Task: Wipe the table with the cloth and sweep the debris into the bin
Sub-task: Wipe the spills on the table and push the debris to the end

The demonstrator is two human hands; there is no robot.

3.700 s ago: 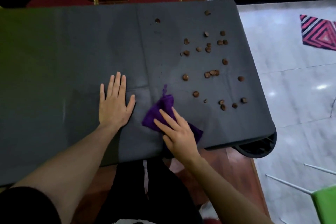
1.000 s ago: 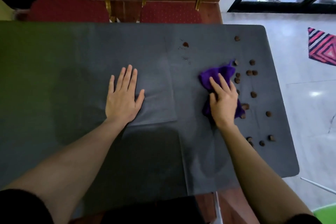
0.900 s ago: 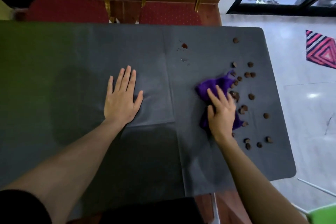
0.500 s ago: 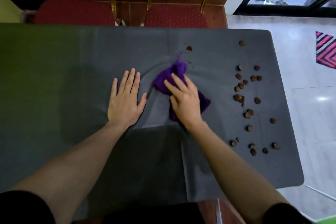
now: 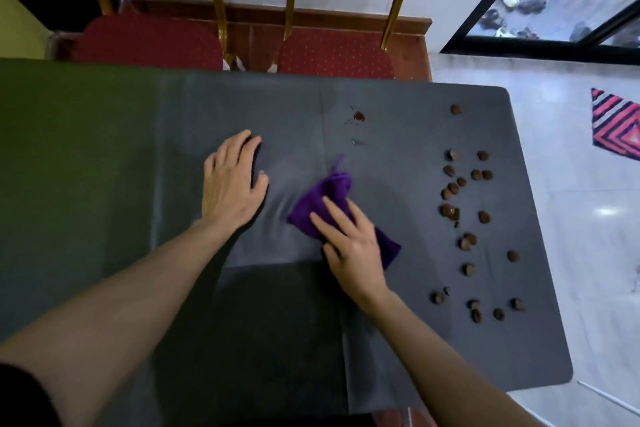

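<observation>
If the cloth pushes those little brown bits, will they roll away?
Probably some will. The brown bits look small, rounded and loose on the smooth grey table, so they would likely scatter. The purple cloth under the right hand looks soft and bunched, so some might slip past.

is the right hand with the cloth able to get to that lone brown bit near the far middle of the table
Probably yes. The right hand presses the purple cloth flat on the table, and only bare tabletop lies between it and the lone brown piece beyond it.
</observation>
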